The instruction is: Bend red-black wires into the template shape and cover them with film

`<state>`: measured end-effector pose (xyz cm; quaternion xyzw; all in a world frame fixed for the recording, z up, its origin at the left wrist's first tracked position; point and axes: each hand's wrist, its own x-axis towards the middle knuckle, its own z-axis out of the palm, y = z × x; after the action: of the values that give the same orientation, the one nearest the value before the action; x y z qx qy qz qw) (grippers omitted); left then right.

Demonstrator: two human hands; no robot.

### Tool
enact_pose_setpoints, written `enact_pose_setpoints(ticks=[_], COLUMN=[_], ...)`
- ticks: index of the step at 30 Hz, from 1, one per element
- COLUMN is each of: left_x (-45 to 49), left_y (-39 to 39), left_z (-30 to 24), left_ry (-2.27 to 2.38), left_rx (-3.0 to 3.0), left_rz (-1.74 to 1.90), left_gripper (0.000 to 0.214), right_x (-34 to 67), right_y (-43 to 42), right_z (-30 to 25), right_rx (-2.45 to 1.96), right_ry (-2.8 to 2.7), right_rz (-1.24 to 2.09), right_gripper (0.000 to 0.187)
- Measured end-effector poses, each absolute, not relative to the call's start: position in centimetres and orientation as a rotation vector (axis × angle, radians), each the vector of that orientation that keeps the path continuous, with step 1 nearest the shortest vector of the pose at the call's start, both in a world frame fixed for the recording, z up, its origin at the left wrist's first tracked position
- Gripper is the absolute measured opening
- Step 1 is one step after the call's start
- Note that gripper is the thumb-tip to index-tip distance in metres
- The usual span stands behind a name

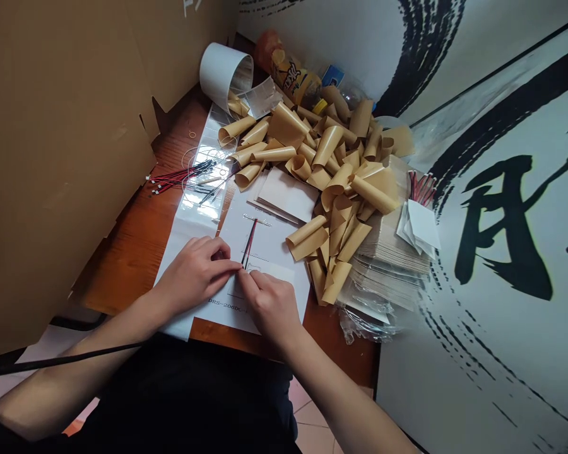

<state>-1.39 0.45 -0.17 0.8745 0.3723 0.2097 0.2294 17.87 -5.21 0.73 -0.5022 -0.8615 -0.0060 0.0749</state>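
A thin red-and-black wire pair (249, 241) lies on a white printed sheet (274, 252) on the wooden desk. My left hand (196, 272) rests on the sheet with its fingers curled, fingertips pinching the near end of the wires. From the right, my right hand (269, 304) meets it, fingers pressed together at the same spot. What the right fingers grip is too small to make out. A white label strip lies under that hand.
A large heap of curled tan paper strips (331, 170) covers the desk's right side, beside stacked flat sheets (390, 252). More red and black wires (182, 176) lie far left on a glossy sheet. A white roll (222, 72) and snack bags stand behind. Cardboard walls the left.
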Motion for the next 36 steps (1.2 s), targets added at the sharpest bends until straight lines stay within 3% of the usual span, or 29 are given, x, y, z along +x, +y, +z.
enact_pose_setpoints(ticks=[36], left_x=[-1.32], left_y=[0.48], left_z=[-0.01], left_ry=[1.040], left_rx=[2.384], left_rz=[0.589], left_gripper=[0.012], right_x=[17.45], right_y=[-5.18], right_z=[0.66], right_rx=[-1.474], right_ry=[-2.427], right_rz=[-0.209], right_gripper=[0.018])
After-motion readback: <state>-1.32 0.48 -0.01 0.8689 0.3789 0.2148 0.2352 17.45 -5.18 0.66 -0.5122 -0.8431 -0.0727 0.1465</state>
